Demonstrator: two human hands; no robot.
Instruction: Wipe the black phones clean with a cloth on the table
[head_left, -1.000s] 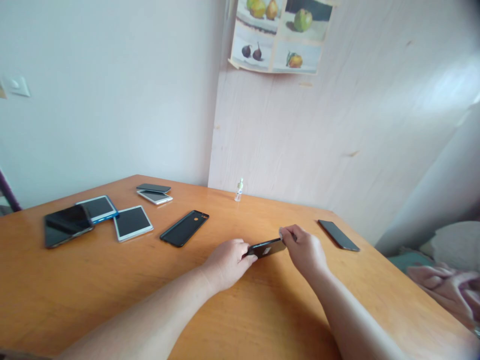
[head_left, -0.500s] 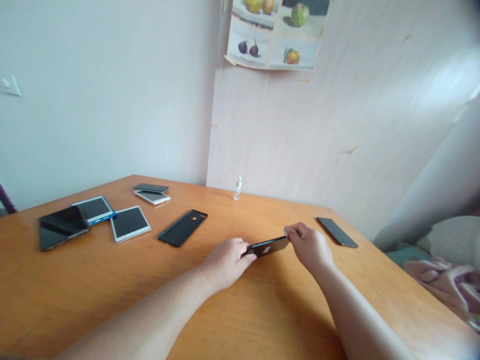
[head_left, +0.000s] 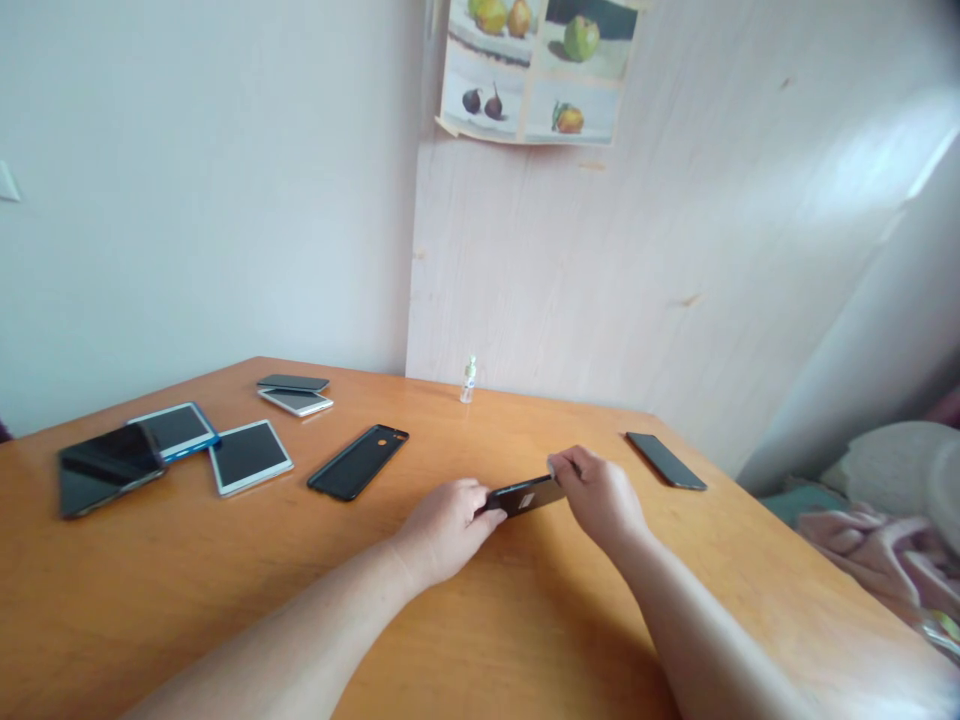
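Between my two hands a black smartphone is held tilted above the table, with a small pale label on the side facing me. My left hand is closed on its left end, thumb on the near face. The fingers of my right hand pinch its right end at the upper edge; their tips are partly hidden. To the left of the phone lies an empty black phone case, inner side up, with a round hole near its far end. A dark phone lies flat on the right.
On the wooden table, a black tablet, a blue-edged tablet and a white tablet lie at left. Behind them are a dark phone and a white phone. A small spray bottle stands near the wall.
The view has shifted slightly, so most things appear a little further left. Both hands keep hold of the phone, and my right hand has come slightly closer to my left.
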